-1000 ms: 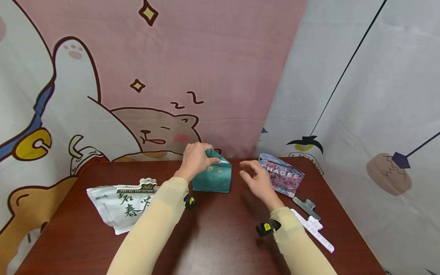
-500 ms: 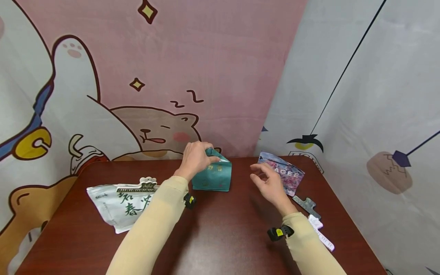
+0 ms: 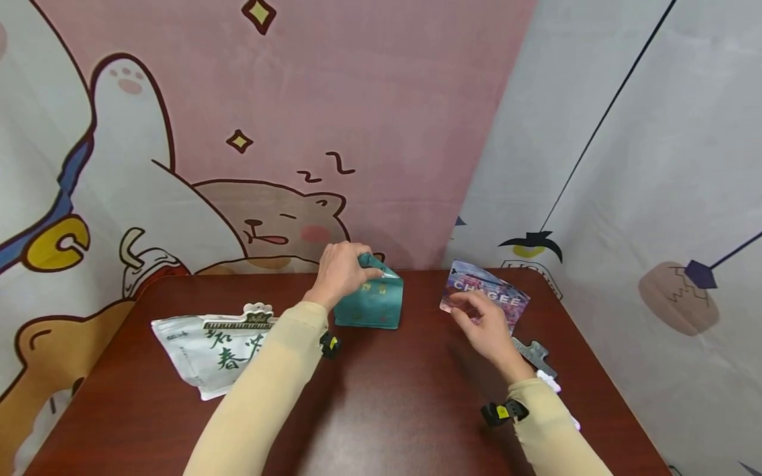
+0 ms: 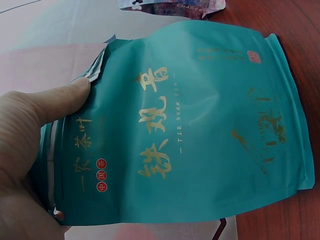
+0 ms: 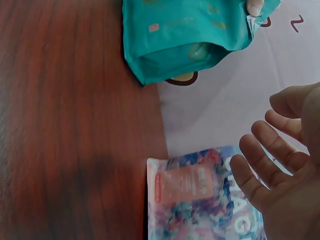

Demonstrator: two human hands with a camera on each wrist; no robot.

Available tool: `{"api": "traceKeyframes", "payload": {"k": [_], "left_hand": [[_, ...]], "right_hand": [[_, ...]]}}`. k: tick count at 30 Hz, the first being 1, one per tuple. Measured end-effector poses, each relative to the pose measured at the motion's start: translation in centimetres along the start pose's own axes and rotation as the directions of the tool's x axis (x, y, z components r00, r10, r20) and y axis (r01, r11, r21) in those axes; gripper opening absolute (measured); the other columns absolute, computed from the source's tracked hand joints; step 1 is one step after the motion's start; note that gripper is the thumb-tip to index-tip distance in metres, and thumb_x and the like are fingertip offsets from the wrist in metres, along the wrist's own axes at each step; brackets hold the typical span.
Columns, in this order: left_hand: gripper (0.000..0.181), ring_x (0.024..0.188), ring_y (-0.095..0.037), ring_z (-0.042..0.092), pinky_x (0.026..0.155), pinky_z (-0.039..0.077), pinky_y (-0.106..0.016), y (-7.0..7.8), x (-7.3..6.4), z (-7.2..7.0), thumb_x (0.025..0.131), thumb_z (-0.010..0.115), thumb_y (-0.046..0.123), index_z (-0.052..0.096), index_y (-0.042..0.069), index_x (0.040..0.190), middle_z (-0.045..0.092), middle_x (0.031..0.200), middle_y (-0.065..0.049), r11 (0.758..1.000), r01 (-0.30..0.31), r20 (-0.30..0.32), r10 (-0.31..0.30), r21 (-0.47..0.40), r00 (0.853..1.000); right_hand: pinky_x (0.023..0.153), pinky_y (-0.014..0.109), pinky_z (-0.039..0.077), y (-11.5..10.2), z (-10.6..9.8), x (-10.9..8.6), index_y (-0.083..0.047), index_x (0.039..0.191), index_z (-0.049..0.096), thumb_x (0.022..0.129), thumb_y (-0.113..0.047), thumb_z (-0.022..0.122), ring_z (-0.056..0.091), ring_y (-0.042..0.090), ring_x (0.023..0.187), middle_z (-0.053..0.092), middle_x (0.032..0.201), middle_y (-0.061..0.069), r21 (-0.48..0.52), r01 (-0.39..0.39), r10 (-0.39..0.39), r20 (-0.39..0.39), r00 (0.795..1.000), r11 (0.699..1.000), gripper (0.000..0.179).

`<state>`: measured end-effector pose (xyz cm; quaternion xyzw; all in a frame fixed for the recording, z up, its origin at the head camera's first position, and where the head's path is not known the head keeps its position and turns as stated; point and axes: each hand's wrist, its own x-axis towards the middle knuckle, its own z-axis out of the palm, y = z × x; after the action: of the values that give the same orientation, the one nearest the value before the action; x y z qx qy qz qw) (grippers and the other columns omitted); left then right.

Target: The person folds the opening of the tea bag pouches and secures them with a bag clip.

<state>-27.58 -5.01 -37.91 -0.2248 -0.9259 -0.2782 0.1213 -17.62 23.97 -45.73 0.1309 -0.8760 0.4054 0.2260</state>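
Note:
A teal tea bag (image 3: 370, 305) with gold lettering stands near the table's back edge. My left hand (image 3: 340, 272) pinches its folded top between thumb and fingers; in the left wrist view the thumb lies across the front of the fold. My right hand (image 3: 487, 328) hovers in front of the pink and purple CHAGEE bag (image 3: 500, 295), fingers loosely bent and nothing in them. The right wrist view has this hand (image 5: 280, 155) apart from the teal bag. Behind my right hand lies a grey metal clip (image 3: 536, 357).
A white bag (image 3: 208, 363) with green characters lies at the left, a wide clip (image 3: 253, 317) along its top. My right forearm partly covers a white clip (image 3: 549, 381) at the right. A patterned curtain (image 3: 405, 132) hangs behind the brown table (image 3: 393, 410).
My right hand has moved right, away from the teal bag, to in front of the CHAGEE bag. My left hand keeps its pinch on the teal bag.

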Motion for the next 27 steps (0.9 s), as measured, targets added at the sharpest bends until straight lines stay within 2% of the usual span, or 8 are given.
{"api": "traceKeyframes", "payload": {"k": [3, 7, 13, 18, 27], "left_hand": [[0.025, 0.051, -0.015, 0.035, 0.058, 0.026, -0.032, 0.1, 0.1, 0.0, 0.081, 0.09, 0.038, 0.074, 0.019, 0.078, 0.034, 0.05, 0.007, 1.0, 0.005, 0.002, -0.005, 0.006, 1.0], [0.024, 0.052, -0.015, 0.036, 0.06, 0.027, -0.032, 0.1, 0.1, 0.1, 0.081, 0.09, 0.038, 0.076, 0.019, 0.081, 0.036, 0.05, 0.007, 1.0, 0.011, 0.009, -0.011, 0.006, 1.0], [0.023, 0.052, -0.014, 0.035, 0.059, 0.027, -0.032, 0.0, 0.0, 0.0, 0.08, 0.09, 0.038, 0.077, 0.019, 0.081, 0.035, 0.049, 0.008, 1.0, 0.003, -0.002, -0.003, 0.002, 1.0], [0.023, 0.052, -0.014, 0.036, 0.059, 0.027, -0.032, -0.1, 0.0, 0.0, 0.08, 0.09, 0.037, 0.076, 0.019, 0.08, 0.035, 0.05, 0.008, 1.0, -0.001, -0.001, 0.001, 0.002, 1.0], [0.023, 0.053, -0.015, 0.039, 0.06, 0.03, -0.033, 0.0, 0.0, 0.0, 0.081, 0.09, 0.037, 0.075, 0.02, 0.079, 0.041, 0.051, 0.006, 1.0, 0.005, 0.008, -0.005, -0.002, 1.0]], "right_hand": [[0.071, 0.032, 0.055, 0.4, -0.4, -0.4, 0.0, 0.109, 0.073, 0.088, 0.005, 0.074, 0.063, 0.019, 0.084, 0.069, 0.097, 0.013, -0.041, 0.03, -0.031, -0.005, 1.0, 0.999, 0.022], [0.072, 0.033, 0.056, 0.8, -1.0, -1.0, 0.0, 0.108, 0.074, 0.089, 0.003, 0.075, 0.064, 0.025, 0.085, 0.07, 0.1, 0.012, -0.088, 0.024, -0.024, 0.007, 1.0, 0.996, 0.02], [0.073, 0.043, 0.058, 1.0, -1.9, -1.7, -0.002, 0.109, 0.074, 0.091, -0.001, 0.074, 0.064, 0.025, 0.085, 0.07, 0.101, 0.012, -0.141, -0.022, 0.028, 0.038, 0.999, 0.99, 0.018], [0.072, 0.038, 0.057, 1.2, -2.7, -2.4, -0.004, 0.111, 0.074, 0.092, -0.003, 0.073, 0.065, 0.027, 0.087, 0.071, 0.104, 0.008, -0.184, -0.054, 0.066, 0.063, 0.996, 0.981, 0.019], [0.073, 0.041, 0.057, 2.1, -4.2, -3.9, -0.003, 0.11, 0.074, 0.092, -0.002, 0.074, 0.067, 0.03, 0.089, 0.07, 0.105, 0.01, -0.254, -0.098, 0.124, 0.09, 0.988, 0.962, 0.018]]}}
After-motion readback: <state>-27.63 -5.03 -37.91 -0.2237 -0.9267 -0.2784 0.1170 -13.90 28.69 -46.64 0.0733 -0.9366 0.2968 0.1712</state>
